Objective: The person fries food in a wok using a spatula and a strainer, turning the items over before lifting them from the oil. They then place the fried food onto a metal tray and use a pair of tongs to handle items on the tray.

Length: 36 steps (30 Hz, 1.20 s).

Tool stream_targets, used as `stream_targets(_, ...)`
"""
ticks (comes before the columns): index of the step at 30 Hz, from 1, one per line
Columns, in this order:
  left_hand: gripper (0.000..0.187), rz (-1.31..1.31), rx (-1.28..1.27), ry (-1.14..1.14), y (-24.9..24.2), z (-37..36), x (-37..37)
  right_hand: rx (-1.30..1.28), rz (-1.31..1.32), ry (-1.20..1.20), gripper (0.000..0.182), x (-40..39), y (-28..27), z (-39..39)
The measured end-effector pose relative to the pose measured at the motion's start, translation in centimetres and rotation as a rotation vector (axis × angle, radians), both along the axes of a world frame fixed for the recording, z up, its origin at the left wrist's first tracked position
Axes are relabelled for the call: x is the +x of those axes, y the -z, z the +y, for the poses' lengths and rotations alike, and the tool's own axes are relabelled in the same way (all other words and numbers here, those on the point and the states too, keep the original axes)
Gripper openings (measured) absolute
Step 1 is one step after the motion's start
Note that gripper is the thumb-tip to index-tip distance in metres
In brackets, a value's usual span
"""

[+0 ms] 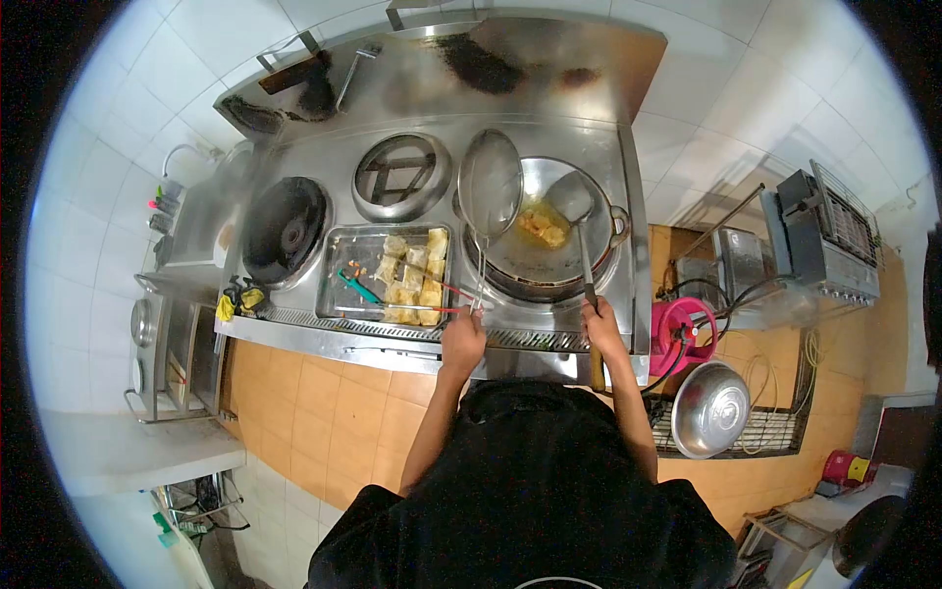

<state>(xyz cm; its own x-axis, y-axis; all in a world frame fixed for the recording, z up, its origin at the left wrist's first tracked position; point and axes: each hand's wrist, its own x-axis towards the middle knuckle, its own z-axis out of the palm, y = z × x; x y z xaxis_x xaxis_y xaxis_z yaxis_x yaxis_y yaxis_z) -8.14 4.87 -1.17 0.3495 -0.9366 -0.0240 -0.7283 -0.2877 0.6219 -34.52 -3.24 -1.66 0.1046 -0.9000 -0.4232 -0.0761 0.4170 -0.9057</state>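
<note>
My left hand [463, 339] is closed around the handle of a round wire strainer [490, 185], whose basket hangs over the left rim of a wok [520, 260]. Red sticks also run to this hand from across a metal tray [336, 306]. In the wok lies golden-brown food [545, 225] in liquid. My right hand [601, 327] grips the long handle of a ladle [570, 197], its head inside the wok beside the food. Pale yellow folded pieces [413, 280] and a green-handled tool [360, 287] rest in the tray, left of the strainer.
A dark wok [286, 232] stands at the stove's left end, near an uncovered burner ring [401, 178]. Yellow and black cloths [238, 301] lie at the front left corner. Right of the stove are a pink bucket [683, 335] and a metal bowl [711, 410].
</note>
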Motion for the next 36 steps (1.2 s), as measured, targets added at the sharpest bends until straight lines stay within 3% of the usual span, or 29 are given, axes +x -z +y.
stream_targets(4, 0.025, 0.005, 0.046, -0.018, -0.2, -0.1, -0.2, 0.144, -0.21, -0.011, 0.017, 0.3, -1.0, 0.0)
stream_targets(7, 0.025, 0.009, 0.036, 0.002, 0.2, 0.1, -0.1, 0.061, -0.231, -0.029, 0.018, 0.1, -1.5, -0.3)
stream_targets(13, 0.026, -0.022, 0.069, 0.014, -0.2, -0.1, -0.2, -0.017, -0.077, 0.011, 0.019, -0.3, -0.9, -0.6)
stream_targets(20, 0.026, 0.01, 0.1, 0.01, -0.2, -0.3, -0.3, 0.101, -0.166, 0.029, 0.02, -0.6, -0.8, 0.1)
stream_targets(25, 0.026, 0.017, 0.12, 0.025, -0.1, -0.2, -0.2, -0.075, -0.133, 0.07, 0.02, -0.9, -0.9, -0.3)
stream_targets(36, 0.023, -0.006, 0.017, 0.029, -0.2, 0.0, -0.1, -0.039, -0.104, -0.006, 0.019, -0.4, -0.7, 0.4)
